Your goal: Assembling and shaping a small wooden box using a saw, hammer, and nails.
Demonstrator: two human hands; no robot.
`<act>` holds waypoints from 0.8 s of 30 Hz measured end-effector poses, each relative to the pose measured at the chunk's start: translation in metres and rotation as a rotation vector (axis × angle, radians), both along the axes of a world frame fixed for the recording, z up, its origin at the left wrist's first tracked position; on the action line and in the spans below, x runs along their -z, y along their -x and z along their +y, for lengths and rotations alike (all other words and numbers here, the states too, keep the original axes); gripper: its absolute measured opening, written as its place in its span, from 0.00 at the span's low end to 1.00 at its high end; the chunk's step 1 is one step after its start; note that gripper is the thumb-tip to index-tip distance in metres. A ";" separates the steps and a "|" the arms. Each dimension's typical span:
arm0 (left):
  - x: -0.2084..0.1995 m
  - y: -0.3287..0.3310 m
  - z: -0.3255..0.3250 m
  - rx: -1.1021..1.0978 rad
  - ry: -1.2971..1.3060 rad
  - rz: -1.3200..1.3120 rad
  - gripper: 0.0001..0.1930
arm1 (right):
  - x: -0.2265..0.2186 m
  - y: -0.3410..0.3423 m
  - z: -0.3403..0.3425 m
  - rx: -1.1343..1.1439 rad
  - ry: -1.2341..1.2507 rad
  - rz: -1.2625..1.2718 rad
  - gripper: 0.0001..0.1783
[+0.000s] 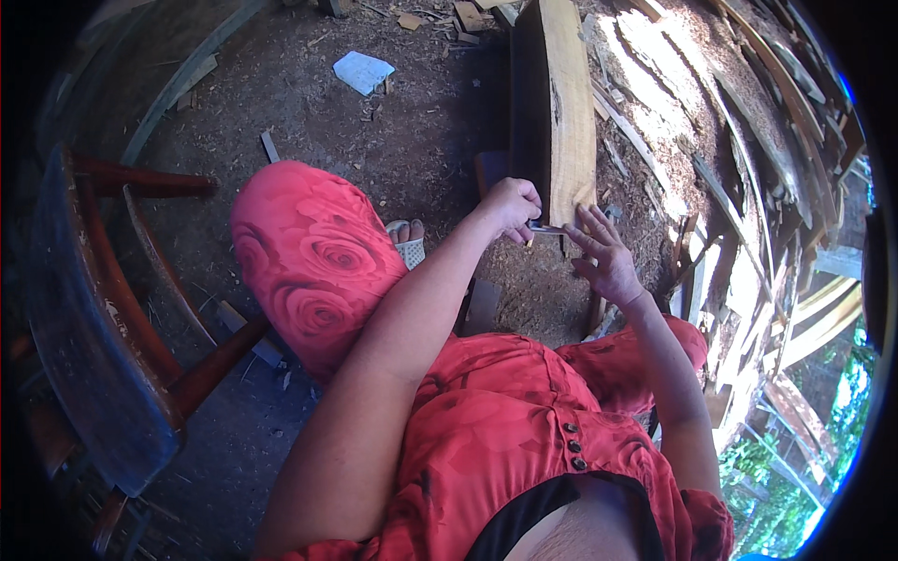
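My left hand (511, 208) is closed around one end of a small, thin tool (550, 229) with a shiny metal shaft; its exact kind is too small to make out. The tool points right, across the near end of a thick wooden beam (572, 131). At the beam's near right corner is my right hand (608, 254), fingers spread and stretched out. Its fingertips rest at the wood, and one finger is close to the tool's tip. The beam runs away from me, pale on top and dark along its left side.
A worn wooden stool or chair (103, 327) lies tipped at the left. Bark and offcut strips (748, 140) pile up along the right. A pale flat piece (363, 72) lies on the chip-strewn dirt floor (430, 122). My knee in red rose-patterned cloth (313, 248) is left of the beam.
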State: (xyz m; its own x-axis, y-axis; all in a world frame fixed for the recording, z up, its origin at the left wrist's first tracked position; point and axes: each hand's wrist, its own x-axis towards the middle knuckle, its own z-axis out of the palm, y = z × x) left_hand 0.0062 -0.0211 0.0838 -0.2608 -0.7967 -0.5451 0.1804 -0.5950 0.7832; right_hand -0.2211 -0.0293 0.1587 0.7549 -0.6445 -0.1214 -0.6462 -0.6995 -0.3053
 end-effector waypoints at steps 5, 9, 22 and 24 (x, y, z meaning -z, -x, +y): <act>-0.017 -0.004 -0.004 -0.136 0.115 -0.269 0.02 | 0.001 0.003 -0.003 -0.016 -0.011 -0.009 0.33; -0.029 0.005 -0.001 -0.221 0.298 -0.202 0.03 | -0.003 0.007 -0.007 0.038 -0.085 -0.040 0.29; -0.021 0.037 0.008 -0.141 0.531 -0.214 0.02 | 0.018 0.018 -0.011 0.204 -0.143 -0.201 0.27; -0.020 0.040 0.011 -0.171 0.571 -0.242 0.02 | 0.021 0.018 -0.009 0.223 -0.160 -0.205 0.27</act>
